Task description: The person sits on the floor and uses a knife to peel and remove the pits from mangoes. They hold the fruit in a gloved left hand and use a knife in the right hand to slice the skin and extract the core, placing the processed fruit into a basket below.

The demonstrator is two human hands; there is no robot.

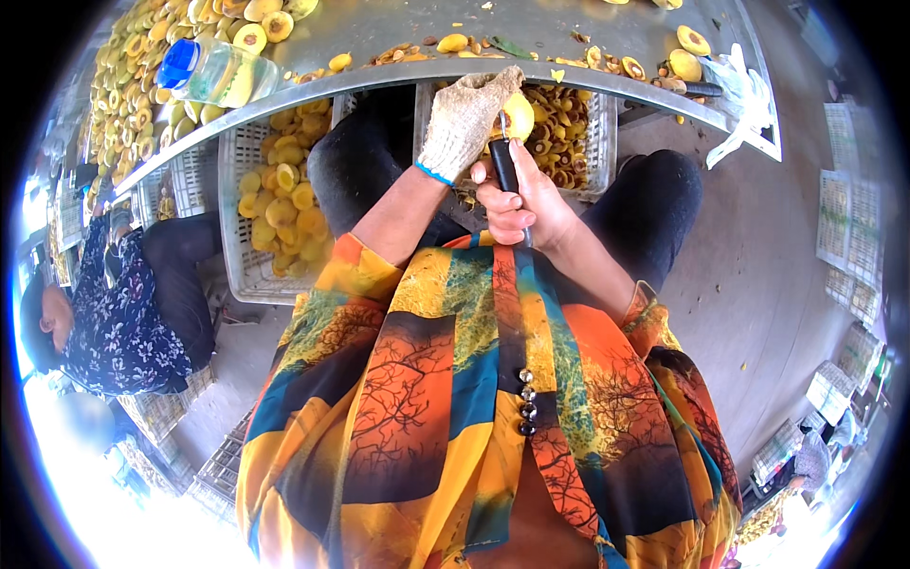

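My left hand (466, 121), in a knitted work glove with a blue cuff edge, grips a yellow halved fruit (520, 116), probably a peach. Bare and wrapped around a black handle, my right hand (525, 203) holds a pitting tool (504, 167). Its metal end touches the brown centre of the fruit. Both hands meet just in front of the metal table's edge, above a white plastic crate (603, 146) of pits and scraps (561, 131). My left fingertips are partly hidden by the glove and the fruit.
Left of my legs stands a white crate (234, 242) of yellow fruit halves (284, 206). The metal table (398, 28) bears a fruit heap (121, 107), a blue-capped plastic bottle (220, 71), a white plastic bag (743, 99) and a black-handled tool (700, 89). Another person (128, 313) sits at left.
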